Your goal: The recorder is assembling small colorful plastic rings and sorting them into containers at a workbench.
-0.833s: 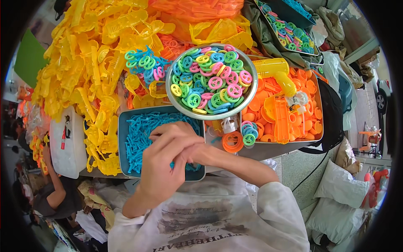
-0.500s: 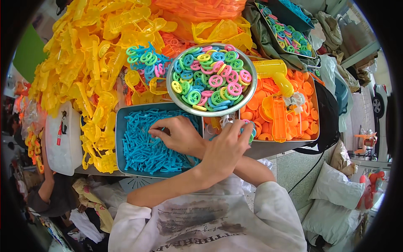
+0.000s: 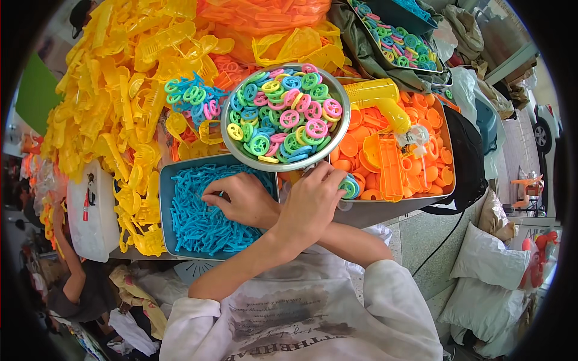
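Observation:
My forearms cross, the left one over the right. My left hand (image 3: 313, 195) is closed below the metal bowl's rim, on the right, with small coloured wheels (image 3: 348, 187) at its fingertips; the green and blue ones show best. My right hand (image 3: 244, 198) reaches across to the left, over a tray (image 3: 164, 207) of thin blue plastic pieces (image 3: 208, 225). Its thumb and forefinger curl together just above the pile; whatever lies between them is too small to make out. Pink, green, yellow and blue wheels (image 3: 283, 114) heap up in the round metal bowl (image 3: 227, 135).
Yellow plastic parts (image 3: 120, 108) pile high at the left. A tray of orange parts (image 3: 415, 174) with a yellow toy gun body (image 3: 385, 99) stands on the right. Beyond it lies another tray of wheels (image 3: 397, 42). White sacks (image 3: 481, 259) lie at the right. Another person's arm (image 3: 72, 259) shows at far left.
The view has shifted, so the bowl and trays appear further left. My right hand has moved slightly left over the blue pieces. My left hand stays by the bowl with the wheels.

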